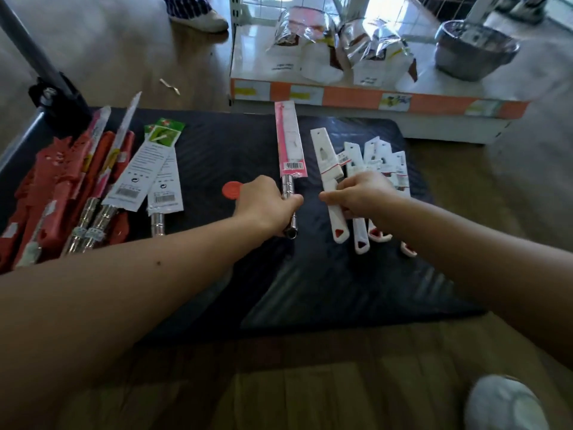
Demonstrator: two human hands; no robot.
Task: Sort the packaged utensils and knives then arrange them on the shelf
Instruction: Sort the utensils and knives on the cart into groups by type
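The black mat lies bare between the left pile of knives and the pink-sleeved knife; only a red disc sits in that gap, just beside the left hand; the mat's near half, under both forearms, is open too. On the right the white knives crowd together under the right hand, leaving a bare strip at the mat's far right edge; beyond, the shelf front holds bags and a pot, with a bare strip at its left end.
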